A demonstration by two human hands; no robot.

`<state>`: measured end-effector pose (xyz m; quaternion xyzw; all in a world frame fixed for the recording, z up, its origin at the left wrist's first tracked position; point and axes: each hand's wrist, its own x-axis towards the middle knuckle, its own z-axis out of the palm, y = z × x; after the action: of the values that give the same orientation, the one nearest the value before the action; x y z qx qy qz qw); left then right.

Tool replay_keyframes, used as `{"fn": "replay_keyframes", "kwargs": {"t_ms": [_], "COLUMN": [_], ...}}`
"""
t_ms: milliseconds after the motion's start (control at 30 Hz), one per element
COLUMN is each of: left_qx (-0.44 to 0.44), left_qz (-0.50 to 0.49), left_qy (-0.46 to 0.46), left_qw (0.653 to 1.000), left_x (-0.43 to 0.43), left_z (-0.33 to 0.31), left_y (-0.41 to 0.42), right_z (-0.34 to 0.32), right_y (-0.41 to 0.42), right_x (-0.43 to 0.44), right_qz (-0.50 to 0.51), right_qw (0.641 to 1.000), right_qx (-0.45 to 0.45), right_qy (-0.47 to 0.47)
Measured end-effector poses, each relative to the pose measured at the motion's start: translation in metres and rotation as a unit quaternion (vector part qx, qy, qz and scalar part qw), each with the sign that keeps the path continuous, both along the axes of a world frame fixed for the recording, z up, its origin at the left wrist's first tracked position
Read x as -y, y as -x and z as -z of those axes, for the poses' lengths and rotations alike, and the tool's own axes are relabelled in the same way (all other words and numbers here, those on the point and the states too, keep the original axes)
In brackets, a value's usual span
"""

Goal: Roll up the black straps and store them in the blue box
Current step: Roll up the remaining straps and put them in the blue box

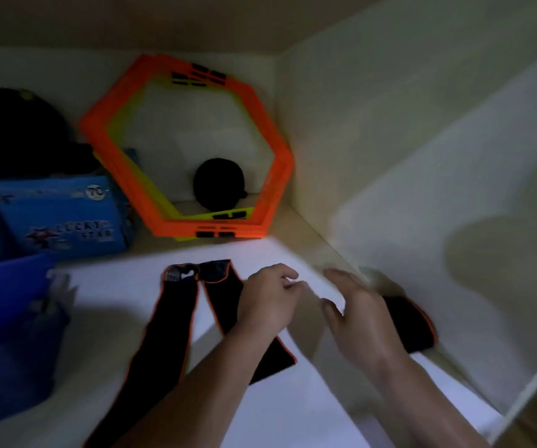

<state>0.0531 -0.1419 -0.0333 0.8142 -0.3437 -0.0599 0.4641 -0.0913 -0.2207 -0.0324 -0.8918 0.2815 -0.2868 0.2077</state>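
Observation:
Two black straps with orange edging lie flat on the white shelf: the left strap point(166, 321) runs toward the front edge, and the second strap point(220, 286) lies beside it, partly under my left hand point(268, 300). That hand hovers over the second strap with its fingers curled, holding nothing. My right hand point(362, 318) is spread open just right of it. A rolled black strap point(411, 323) rests behind my right hand, against the side wall. The blue box point(5, 315) stands at the left edge, open-topped.
Orange and yellow hexagon frames point(260, 114) lean in the back corner, with a black round object point(218, 184) behind them. A blue "Lucky Star" carton point(63, 215) and a dark bag point(11, 130) sit at the back left. The cabinet wall point(422, 156) closes the right side.

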Motion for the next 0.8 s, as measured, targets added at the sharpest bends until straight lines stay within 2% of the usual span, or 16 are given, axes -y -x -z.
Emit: {"fn": "replay_keyframes", "kwargs": {"t_ms": [133, 233, 333, 533, 633, 800], "left_qx": [0.083, 0.152, 0.171, 0.096, 0.096, 0.117], "left_qz": [-0.081, -0.160, -0.197, -0.135, -0.126, -0.130], "left_qy": [-0.043, -0.094, -0.133, -0.143, -0.151, -0.131], "left_qw": [0.992, 0.971, 0.956, 0.976, 0.976, 0.976], "left_x": [-0.046, -0.076, -0.094, -0.092, -0.089, -0.092], "left_z": [-0.001, 0.012, 0.021, 0.037, 0.041, 0.043], "left_y": [-0.071, -0.122, -0.157, -0.197, -0.203, -0.209], "right_z": [-0.002, -0.001, 0.001, 0.008, 0.013, 0.019], "right_y": [-0.071, -0.123, -0.165, -0.222, -0.236, -0.240], "right_x": [-0.014, -0.020, -0.021, -0.015, -0.012, -0.004], "right_qz": [-0.094, -0.141, -0.175, -0.204, -0.201, -0.183], "right_qw": [0.994, 0.985, 0.977, 0.961, 0.953, 0.961], "right_qx": [-0.051, -0.098, -0.118, -0.184, -0.219, -0.189], "right_qy": [-0.019, -0.027, -0.007, 0.035, 0.054, 0.091]}}
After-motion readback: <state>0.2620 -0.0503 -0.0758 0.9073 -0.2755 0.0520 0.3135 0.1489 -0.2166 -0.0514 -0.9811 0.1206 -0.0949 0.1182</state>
